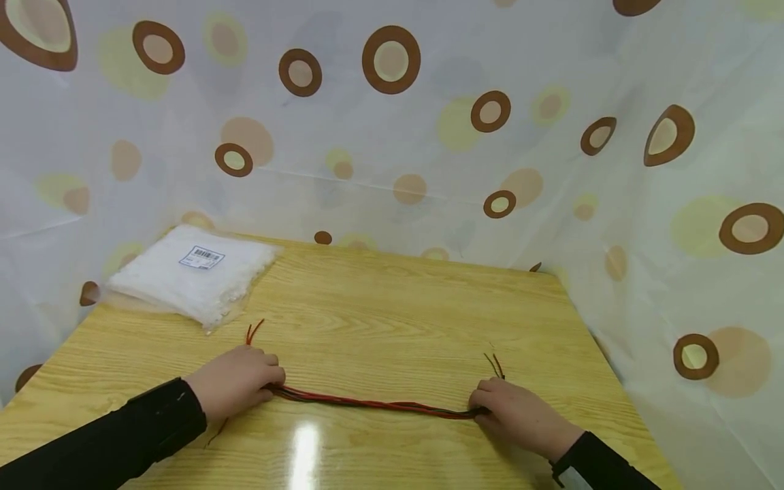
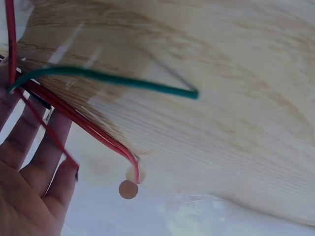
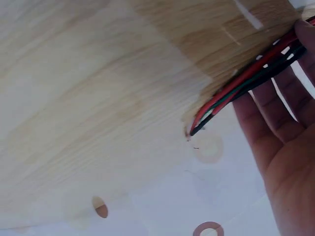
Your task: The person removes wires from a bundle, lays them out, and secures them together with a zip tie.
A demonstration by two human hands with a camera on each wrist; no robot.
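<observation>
A bundle of thin red, black and green wires (image 1: 367, 403) stretches low across the wooden table between both hands. My left hand (image 1: 237, 381) grips it near the left end, where loose red tips (image 1: 254, 331) poke out beyond the fingers. In the left wrist view a green wire (image 2: 123, 81) strays from the bundle, and red wires (image 2: 93, 128) run across the fingers. At the opposite end my right hand (image 1: 520, 415) pinches the bundle, with short wire tips sticking up past it. The right wrist view shows the wire ends (image 3: 236, 86) lying together over the fingers.
A clear plastic bag (image 1: 190, 272) of white contents, with a barcode label (image 1: 202, 257), lies at the table's back left. Behind the wooden table (image 1: 404, 306) and along its sides hangs a white curtain (image 1: 367, 136) with brown and yellow circles.
</observation>
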